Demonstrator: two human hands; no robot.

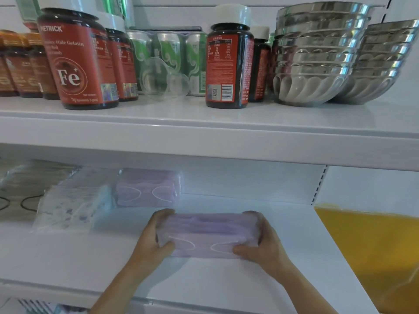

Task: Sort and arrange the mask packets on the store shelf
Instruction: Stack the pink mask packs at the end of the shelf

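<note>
While it rests on the lower shelf (pixel 283 257), a purple mask packet (pixel 207 234) is grasped at its ends by the left hand (pixel 153 236) and right hand (pixel 260 241). Beyond the left hand, a second purple packet (pixel 147 188) and a patterned packet (pixel 74 205) are noted.

head cam | faces forward-down | close to white shelf (pixel 294 257)

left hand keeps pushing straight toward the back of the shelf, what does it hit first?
Probably the other purple mask packet behind it. The left hand grips the held purple packet at its end; that far packet sits roughly in line, though depth is unclear.
</note>
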